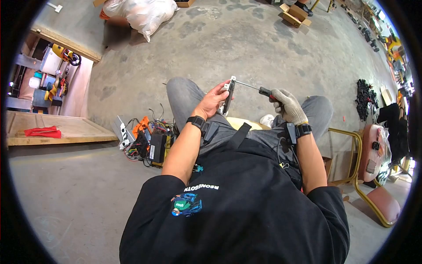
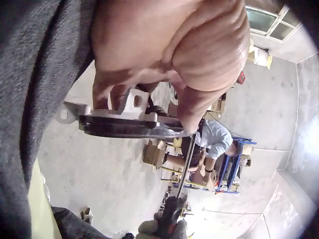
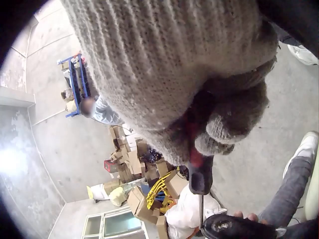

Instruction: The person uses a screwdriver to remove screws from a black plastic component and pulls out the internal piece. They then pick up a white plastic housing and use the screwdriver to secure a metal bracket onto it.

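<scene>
My bare left hand (image 1: pixel 210 103) holds a long black part with pale metal brackets (image 1: pixel 229 96) over the lap. In the left wrist view, the fingers and thumb pinch this black part (image 2: pixel 137 128) along its bracket side, and a slotted tab sticks up from it. A knit work glove covers my right hand (image 1: pixel 287 107), which grips a screwdriver (image 1: pixel 265 91) by its red and black handle. Its thin shaft reaches across to the upper end of the part. In the right wrist view, the screwdriver's (image 3: pixel 201 180) shaft meets the part's black end (image 3: pixel 234 226), its tip hidden there.
Tangled wires and electronics (image 1: pixel 151 141) lie on the floor by my left side. A wooden crate (image 1: pixel 66 130) with a red cloth stands further left. To the right is a metal-framed chair (image 1: pixel 358 176). Ahead are a white bag (image 1: pixel 149 17) and a cardboard box (image 1: pixel 293 16).
</scene>
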Available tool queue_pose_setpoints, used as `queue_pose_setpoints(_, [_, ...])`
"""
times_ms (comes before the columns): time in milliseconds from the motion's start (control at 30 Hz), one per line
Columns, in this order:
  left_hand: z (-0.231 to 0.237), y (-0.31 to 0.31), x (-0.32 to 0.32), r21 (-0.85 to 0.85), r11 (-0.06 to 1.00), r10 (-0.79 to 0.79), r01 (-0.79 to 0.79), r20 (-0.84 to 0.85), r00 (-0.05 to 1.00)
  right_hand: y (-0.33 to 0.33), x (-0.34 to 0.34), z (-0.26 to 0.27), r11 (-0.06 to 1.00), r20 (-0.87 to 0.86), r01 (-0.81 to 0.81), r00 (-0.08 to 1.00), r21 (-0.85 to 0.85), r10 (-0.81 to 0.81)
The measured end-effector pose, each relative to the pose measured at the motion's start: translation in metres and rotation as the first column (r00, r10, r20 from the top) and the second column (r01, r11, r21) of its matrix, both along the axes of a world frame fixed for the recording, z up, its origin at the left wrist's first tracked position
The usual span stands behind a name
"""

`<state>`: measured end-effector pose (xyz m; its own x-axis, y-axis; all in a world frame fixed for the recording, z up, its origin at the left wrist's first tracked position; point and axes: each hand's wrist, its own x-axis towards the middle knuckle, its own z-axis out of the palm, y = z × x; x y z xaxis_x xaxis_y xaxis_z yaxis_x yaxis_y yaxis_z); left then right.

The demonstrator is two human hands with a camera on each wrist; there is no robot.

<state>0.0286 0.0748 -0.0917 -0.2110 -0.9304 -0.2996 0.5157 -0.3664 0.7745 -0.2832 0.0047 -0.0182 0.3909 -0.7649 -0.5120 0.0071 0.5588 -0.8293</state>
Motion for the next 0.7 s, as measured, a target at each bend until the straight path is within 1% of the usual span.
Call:
queue_pose_setpoints(33, [0.0,0.0,0.0,-0.008,1.0,-0.003,0.003,0.016,1.0,0.0,-0.001,-0.002,1.0,-0.001,0.0,1.0,0.0,0.0])
queue_pose_setpoints(100, [0.0,0.0,-0.001,-0.016,1.0,-0.006,0.007,0.032,0.999,-0.001,-0.003,-0.005,0.997,0.027,0.009,1.0,0.078,-0.011])
queue_pose_setpoints(133, [0.0,0.0,-0.001,-0.014,1.0,-0.011,0.012,0.079,0.997,-0.001,-0.003,-0.004,0.997,0.027,0.009,1.0,0.077,-0.011])
queue_pose_setpoints(167, [0.0,0.0,-0.001,-0.012,1.0,-0.016,0.017,0.125,0.992,-0.001,-0.003,-0.003,0.995,0.012,0.008,1.0,0.098,-0.009])
queue_pose_setpoints(200, [0.0,0.0,-0.001,-0.011,1.0,-0.015,0.017,0.125,0.992,0.0,-0.003,-0.002,0.993,-0.003,0.007,1.0,0.119,-0.007])
queue_pose_setpoints(267, [-0.001,0.0,0.001,-0.05,0.996,-0.059,0.07,0.192,0.98,0.001,-0.002,0.001,0.988,-0.031,0.034,0.999,0.151,-0.03])
queue_pose_setpoints(300, [-0.002,0.0,0.0,-0.049,0.996,-0.06,0.07,0.191,0.98,0.002,-0.001,0.002,0.982,-0.06,0.062,0.997,0.181,-0.052])
queue_pose_setpoints(433, [0.001,0.001,-0.001,-0.054,0.997,-0.047,0.06,0.205,0.978,0.003,0.0,0.001,0.977,-0.105,0.108,0.99,0.185,-0.09])
queue_pose_setpoints(500, [0.001,0.001,-0.001,-0.059,0.996,-0.052,0.066,0.208,0.977,0.0,-0.003,-0.007,0.986,-0.027,0.095,0.995,0.139,-0.092])
queue_pose_setpoints(533, [-0.001,0.001,-0.001,-0.056,0.996,-0.052,0.065,0.212,0.976,-0.001,-0.004,-0.007,0.986,-0.028,0.095,0.995,0.139,-0.092])
queue_pose_setpoints(600, [-0.002,0.0,-0.001,-0.054,0.996,-0.051,0.064,0.216,0.975,-0.003,-0.006,-0.008,1.0,0.06,0.002,0.998,0.026,-0.004])
queue_pose_setpoints(633, [-0.003,0.0,-0.001,-0.036,0.998,-0.048,0.057,0.214,0.976,-0.003,-0.005,-0.012,1.0,0.06,0.002,0.998,0.025,-0.003])
queue_pose_setpoints(700, [-0.003,-0.001,0.0,-0.02,0.999,-0.045,0.05,0.213,0.976,-0.002,-0.004,-0.021,0.989,0.084,0.06,0.995,-0.134,-0.049])
